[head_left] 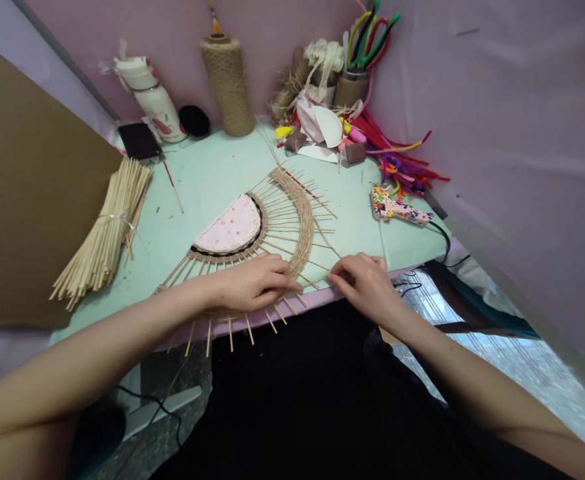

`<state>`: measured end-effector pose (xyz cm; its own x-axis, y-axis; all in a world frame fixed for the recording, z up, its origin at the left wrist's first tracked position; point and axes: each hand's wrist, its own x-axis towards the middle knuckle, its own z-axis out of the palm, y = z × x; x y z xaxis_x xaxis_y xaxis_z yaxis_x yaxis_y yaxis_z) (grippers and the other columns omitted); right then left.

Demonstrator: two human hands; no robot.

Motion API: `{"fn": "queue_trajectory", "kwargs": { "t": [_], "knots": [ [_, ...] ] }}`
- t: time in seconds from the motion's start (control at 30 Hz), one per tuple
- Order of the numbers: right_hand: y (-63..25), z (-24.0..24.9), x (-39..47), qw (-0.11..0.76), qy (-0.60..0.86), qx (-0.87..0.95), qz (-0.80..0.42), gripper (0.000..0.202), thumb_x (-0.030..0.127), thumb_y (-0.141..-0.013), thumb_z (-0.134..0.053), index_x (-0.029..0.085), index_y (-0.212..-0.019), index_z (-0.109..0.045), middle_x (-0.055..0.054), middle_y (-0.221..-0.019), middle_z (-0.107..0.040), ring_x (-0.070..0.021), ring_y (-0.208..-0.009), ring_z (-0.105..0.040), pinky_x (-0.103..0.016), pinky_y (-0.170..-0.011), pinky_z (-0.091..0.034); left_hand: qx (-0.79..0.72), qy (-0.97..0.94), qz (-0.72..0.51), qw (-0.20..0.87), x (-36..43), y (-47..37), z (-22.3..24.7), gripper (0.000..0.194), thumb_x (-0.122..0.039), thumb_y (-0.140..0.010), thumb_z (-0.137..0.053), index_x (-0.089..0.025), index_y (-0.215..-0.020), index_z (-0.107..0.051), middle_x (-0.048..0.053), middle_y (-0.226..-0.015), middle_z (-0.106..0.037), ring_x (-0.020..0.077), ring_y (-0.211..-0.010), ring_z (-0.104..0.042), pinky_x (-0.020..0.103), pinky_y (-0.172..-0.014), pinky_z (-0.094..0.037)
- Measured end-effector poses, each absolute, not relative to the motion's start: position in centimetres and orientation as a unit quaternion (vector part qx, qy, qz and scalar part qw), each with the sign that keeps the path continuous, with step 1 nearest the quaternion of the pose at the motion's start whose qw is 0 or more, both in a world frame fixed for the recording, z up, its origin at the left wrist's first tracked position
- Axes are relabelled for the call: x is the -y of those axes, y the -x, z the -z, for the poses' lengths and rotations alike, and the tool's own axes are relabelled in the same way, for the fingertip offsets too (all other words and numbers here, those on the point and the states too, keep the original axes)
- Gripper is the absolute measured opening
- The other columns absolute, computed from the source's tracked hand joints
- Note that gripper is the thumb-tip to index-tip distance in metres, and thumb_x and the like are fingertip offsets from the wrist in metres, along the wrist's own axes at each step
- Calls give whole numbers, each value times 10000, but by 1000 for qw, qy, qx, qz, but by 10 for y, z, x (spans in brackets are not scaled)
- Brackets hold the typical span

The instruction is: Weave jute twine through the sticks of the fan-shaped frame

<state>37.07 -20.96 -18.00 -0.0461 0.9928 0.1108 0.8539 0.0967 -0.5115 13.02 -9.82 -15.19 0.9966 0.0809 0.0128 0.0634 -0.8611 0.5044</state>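
A half-round woven fan of thin sticks and brown twine lies at the front edge of the table, its stick ends poking past the edge. At its centre is a pink, red-dotted fabric half-circle with a dark braided border. My left hand is closed over the fan's lower right part, fingers curled on the woven band and sticks. To the right, my right hand is pinched on a strand of twine that runs from the band. Its fingertips are just beyond the stick ends.
A bundle of sticks lies left, beside a cardboard box. Behind stand a white bottle and a twine cone. Scissors, fabric scraps, pipe cleaners and a patterned glue gun with cord are at the right.
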Motion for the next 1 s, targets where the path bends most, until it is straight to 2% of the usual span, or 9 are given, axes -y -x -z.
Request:
{"fn": "queue_trajectory", "kwargs": {
  "t": [0.33, 0.6, 0.83, 1.0],
  "knots": [
    [-372, 186, 210, 227, 662, 700, -139, 184, 343, -909, -571, 222, -778, -618, -1, -749, -670, -193, -807, -580, -348, -780, -263, -44, -962, -22, 268, 98, -130, 151, 379, -135, -898, -427, -209, -1219, -613, 79, -968, -636, 197, -915, -558, 355, -873, -428],
    [-373, 182, 213, 209, 678, 691, -139, 213, 348, -880, -594, 212, -717, -617, -2, -727, -674, -191, -776, -585, -351, -772, -268, -43, -968, -30, 247, 101, -131, 153, 356, -166, -916, -441, -200, -1217, -630, 83, -918, -620, 196, -871, -549, 350, -825, -424],
    [-370, 171, 207, 142, 688, 702, -117, 155, 235, -868, -574, 222, -727, -636, 0, -733, -688, -205, -800, -588, -344, -753, -249, -39, -968, -20, 248, 102, -128, 150, 383, -163, -897, -459, -223, -1229, -639, 69, -865, -601, 181, -832, -559, 332, -804, -432],
    [-362, 161, 208, 97, 685, 714, -109, 157, 229, -877, -582, 205, -728, -626, -11, -748, -691, -195, -777, -600, -335, -738, -253, -29, -961, -6, 275, 103, -122, 145, 371, -155, -878, -483, -202, -1205, -653, 75, -885, -630, 178, -827, -590, 323, -814, -449]
  ]
}}
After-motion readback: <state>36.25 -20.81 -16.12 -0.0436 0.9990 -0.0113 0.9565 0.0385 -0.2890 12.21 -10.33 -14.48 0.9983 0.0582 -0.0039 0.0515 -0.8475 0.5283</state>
